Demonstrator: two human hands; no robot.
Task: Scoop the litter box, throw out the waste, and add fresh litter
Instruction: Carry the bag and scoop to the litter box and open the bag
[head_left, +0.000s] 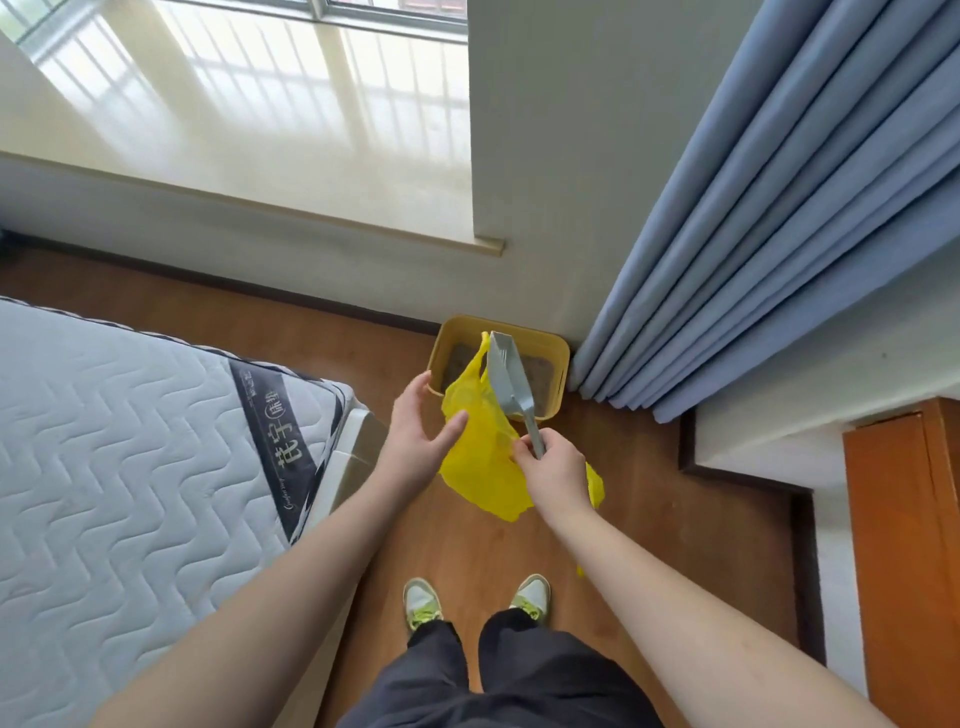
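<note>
A yellow litter box (550, 347) with brown-grey litter stands on the wood floor in the corner by the wall and curtain. My right hand (558, 475) grips the handle of a grey litter scoop (508, 379), whose blade points up over the box. A yellow plastic bag (483, 457) hangs between my hands, in front of the box; part of it hangs from under my right hand. My left hand (418, 439) is spread with straight fingers, thumb touching the bag's left side.
A white quilted mattress (130, 467) lies to the left, its corner close to my left arm. Blue curtains (779, 234) hang at the right, above an orange wooden cabinet (904, 545). A window sill (260, 130) runs along the back. My feet (478, 600) stand on the wood floor.
</note>
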